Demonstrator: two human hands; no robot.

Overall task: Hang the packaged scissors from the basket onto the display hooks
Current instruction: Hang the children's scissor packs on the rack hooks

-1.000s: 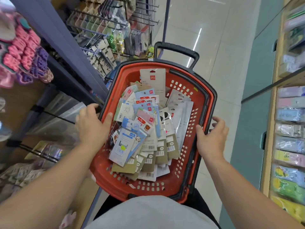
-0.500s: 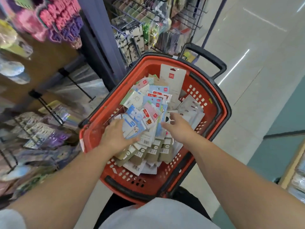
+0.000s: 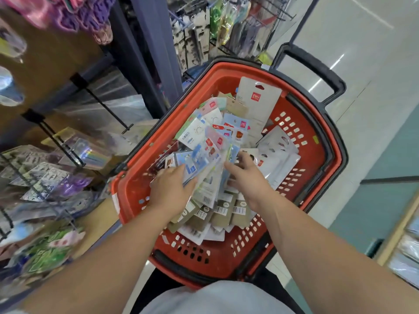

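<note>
A red basket (image 3: 326, 141) with a black rim stands in front of me, filled with several packaged scissors on blue, white and brown cards. My left hand (image 3: 169, 191) grips the left side of a fanned stack of blue-carded packaged scissors (image 3: 204, 155), thumb on top and fingers hidden beneath. My right hand (image 3: 248, 177) holds the same stack at its right edge, fingertips tucked against the cards. The stack is tilted up off the pile. Wire display hooks (image 3: 199, 39) with hanging packs are beyond the basket's far left corner.
The basket's black pull handle (image 3: 317, 71) sticks out toward the tiled aisle on the right. A shelf unit on the left has peg hooks (image 3: 45, 132) holding shiny sticker packs. A dark upright post (image 3: 154, 64) stands between that shelf and the hooks.
Both hands left the basket's rim, reached inside and closed in on the blue-carded stack, which now tilts up. The view has swung left toward the shelves.
</note>
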